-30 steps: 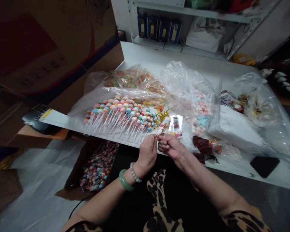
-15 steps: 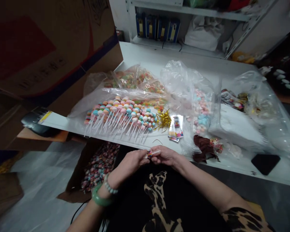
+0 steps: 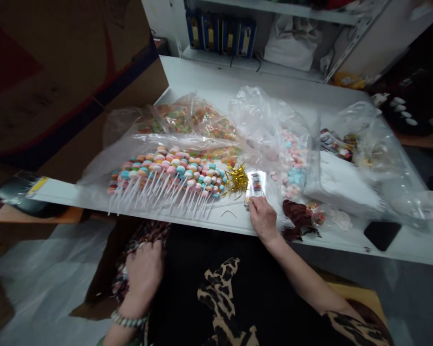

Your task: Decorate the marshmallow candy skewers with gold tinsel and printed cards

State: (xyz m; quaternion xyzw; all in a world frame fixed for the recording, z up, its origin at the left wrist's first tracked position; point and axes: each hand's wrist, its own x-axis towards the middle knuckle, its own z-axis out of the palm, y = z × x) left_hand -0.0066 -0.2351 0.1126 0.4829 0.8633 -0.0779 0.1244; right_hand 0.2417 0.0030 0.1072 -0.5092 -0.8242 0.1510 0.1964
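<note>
Cardboard box with brown walls (image 3: 94,293) sits lower left, holding small, shiny-wrapped, mixed-colour sweets (image 3: 120,283). The left hand (image 3: 144,269) is over them, fingers bent downward; its tips are hidden from me, so I can't tell whether they grasp anything. Toward the middle, pastel round candies on white sticks (image 3: 166,168) lie crowded together on the white table (image 3: 245,77), sticks slanting down the frame. Right of them I see a bunch of shiny gold ties (image 3: 237,180), with a thin bent strip (image 3: 229,213) below. Just right of the ties, right of centre, lies a flat, silvery printed packet (image 3: 255,181). The right hand (image 3: 264,218) is much the nearer: its fingertips overlap the packet's lower end, the rest stretching up the frame from them. I read the long axis as roughly upright in my view, its far end pointing toward the top edge. These fingers are curled, but I can't tell whether they pinch the packet or merely rest there.
</note>
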